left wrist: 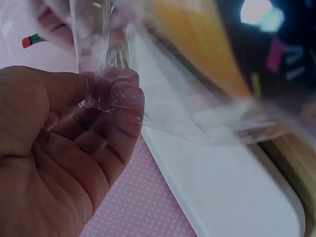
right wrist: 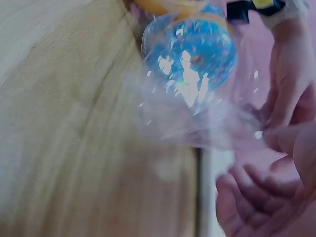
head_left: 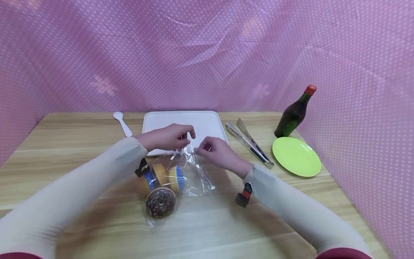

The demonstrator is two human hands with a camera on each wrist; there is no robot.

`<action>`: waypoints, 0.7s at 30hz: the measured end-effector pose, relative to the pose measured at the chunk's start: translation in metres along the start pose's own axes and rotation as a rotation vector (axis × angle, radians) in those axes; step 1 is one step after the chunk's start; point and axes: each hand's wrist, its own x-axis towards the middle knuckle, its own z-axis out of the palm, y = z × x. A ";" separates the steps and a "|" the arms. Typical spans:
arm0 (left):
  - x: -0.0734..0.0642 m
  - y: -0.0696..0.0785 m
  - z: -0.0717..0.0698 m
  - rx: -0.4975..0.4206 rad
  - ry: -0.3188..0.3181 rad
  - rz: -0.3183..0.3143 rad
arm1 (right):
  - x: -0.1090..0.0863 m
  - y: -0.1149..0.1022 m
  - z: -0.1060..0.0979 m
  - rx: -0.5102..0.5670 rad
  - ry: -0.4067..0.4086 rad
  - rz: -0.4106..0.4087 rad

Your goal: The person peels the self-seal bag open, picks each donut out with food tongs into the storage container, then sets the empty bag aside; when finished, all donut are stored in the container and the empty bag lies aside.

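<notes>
A clear plastic bag (head_left: 197,181) holding several donuts hangs from my two hands, in front of a white tray (head_left: 203,124). My left hand (head_left: 169,137) pinches the bag's upper edge between thumb and fingers, the film crumpled at the fingertips in the left wrist view. Close beside it, my right hand (head_left: 220,153) pinches the film with thumb and forefinger; its other fingers are loosely bent in the right wrist view. A chocolate donut (head_left: 160,202) with sprinkles sits lowest in the bag. Above it is a blue-iced donut (right wrist: 195,57), with more donuts partly hidden behind glare and film.
Metal tongs (head_left: 249,142) lie right of the tray, with a green plate (head_left: 295,156) farther right. A dark bottle (head_left: 293,114) with a red cap stands behind the plate. A white spoon (head_left: 123,124) lies left of the tray. Pink dotted cloth (head_left: 207,64) encloses the wooden table (head_left: 81,133).
</notes>
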 end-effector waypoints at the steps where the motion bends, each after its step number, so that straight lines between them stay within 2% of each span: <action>1: 0.000 0.000 0.001 -0.009 -0.001 -0.005 | 0.004 0.006 0.001 0.021 -0.013 0.013; 4: 0.001 0.001 0.003 -0.021 -0.007 -0.017 | 0.011 0.018 0.006 0.121 -0.076 0.023; 8: -0.004 -0.002 0.001 -0.016 -0.013 -0.051 | 0.011 0.021 0.007 0.186 -0.064 0.016; 14: -0.028 -0.018 0.003 -0.022 -0.011 -0.085 | 0.008 0.027 0.004 0.205 -0.058 0.061; 18: -0.044 -0.026 0.006 -0.055 -0.063 -0.104 | 0.001 0.033 0.000 0.237 -0.062 0.115; 21: -0.051 -0.031 0.008 -0.028 -0.073 -0.093 | -0.002 0.036 -0.003 0.253 -0.068 0.142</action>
